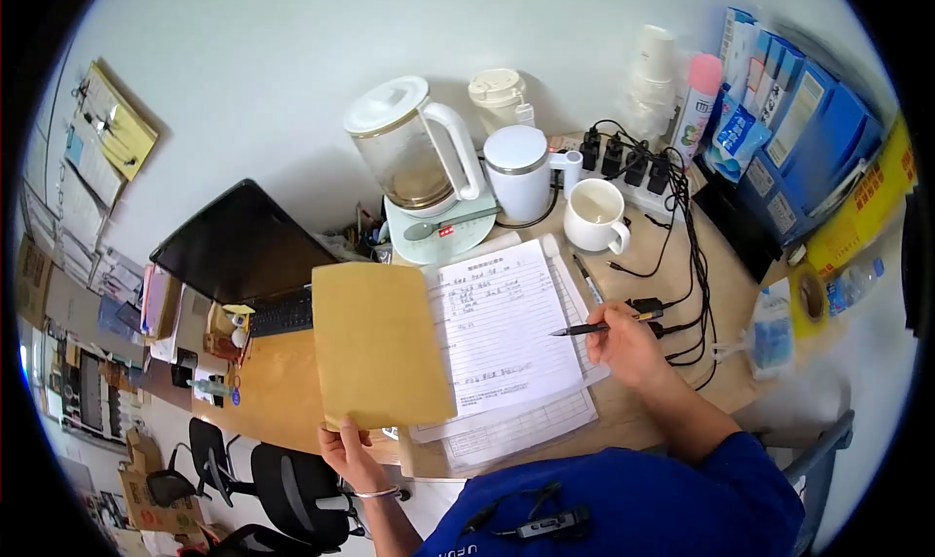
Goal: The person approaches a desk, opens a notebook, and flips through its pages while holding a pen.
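In the head view my left hand (349,452) pinches the lower edge of a brown paper cover (380,343), which looks like the cover of a booklet or an envelope. To its right lies a white form (502,333) with printed lines and handwriting, partly overlapped by the cover. More printed sheets (526,438) show underneath. My right hand (628,348) holds a black pen (581,330) above the form's right edge, its tip pointing left. A second pen (588,277) lies beyond the form's upper right edge.
Behind the papers stand a glass kettle (404,158) on its base, a lidded white cup (518,172) and a white mug (592,216). Black cables (693,265) run from a power strip (633,189) along the right. A laptop (234,250) sits left; blue folders (804,119) stand right.
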A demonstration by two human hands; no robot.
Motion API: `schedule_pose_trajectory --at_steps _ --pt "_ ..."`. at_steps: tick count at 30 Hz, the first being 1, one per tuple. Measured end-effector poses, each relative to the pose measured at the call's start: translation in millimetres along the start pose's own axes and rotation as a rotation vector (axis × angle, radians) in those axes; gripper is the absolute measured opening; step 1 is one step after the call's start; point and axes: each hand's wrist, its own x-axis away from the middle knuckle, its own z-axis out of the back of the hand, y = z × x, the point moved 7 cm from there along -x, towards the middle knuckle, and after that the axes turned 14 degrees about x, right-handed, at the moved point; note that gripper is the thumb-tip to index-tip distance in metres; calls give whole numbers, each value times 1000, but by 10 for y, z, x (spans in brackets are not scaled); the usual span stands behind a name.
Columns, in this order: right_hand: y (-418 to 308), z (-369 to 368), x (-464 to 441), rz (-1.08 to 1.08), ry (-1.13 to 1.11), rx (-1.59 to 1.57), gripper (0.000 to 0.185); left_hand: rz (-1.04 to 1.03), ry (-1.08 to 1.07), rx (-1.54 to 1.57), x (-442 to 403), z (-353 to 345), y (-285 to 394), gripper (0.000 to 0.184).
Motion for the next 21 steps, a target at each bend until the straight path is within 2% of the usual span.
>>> schedule_pose_trajectory --at_steps 4,6,7,8,10,11,12,14,15,17,18,19,21 --pt "-11 -94 8 -18 -11 42 23 84 31 -170 3 439 -273 17" --pt "-18 -102 12 -2 -48 45 22 6 -104 -519 -38 532 -383 15" --pt "-18 -101 17 3 -53 48 22 175 -193 -602 5 486 -410 18" --pt "-3 -81 23 -13 -36 37 22 165 -193 -593 40 424 -392 18" --pt "10 -35 21 -9 -9 35 22 -349 -17 -856 103 189 -14 29" --pt "-5 -24 22 -10 13 51 22 -462 14 -821 170 23 162 37" --pt "-19 -14 27 -14 35 67 22 -474 16 -804 197 -126 265 37" --pt "-39 12 23 8 54 75 22 -538 -147 -637 291 -442 369 35" --pt "-46 36 20 12 75 77 21 -416 -280 -454 316 -585 253 27" --pt "-55 59 19 17 93 54 21 -276 -574 -386 478 -1140 210 13" --pt "-53 78 17 8 116 26 21 -217 -730 -434 598 -1371 135 14" --pt "-56 99 17 4 145 13 21 -340 -883 -359 727 -1549 25 15" --pt "-40 143 -5 14 142 11 23 -372 -1040 -381 953 -1827 -136 21"
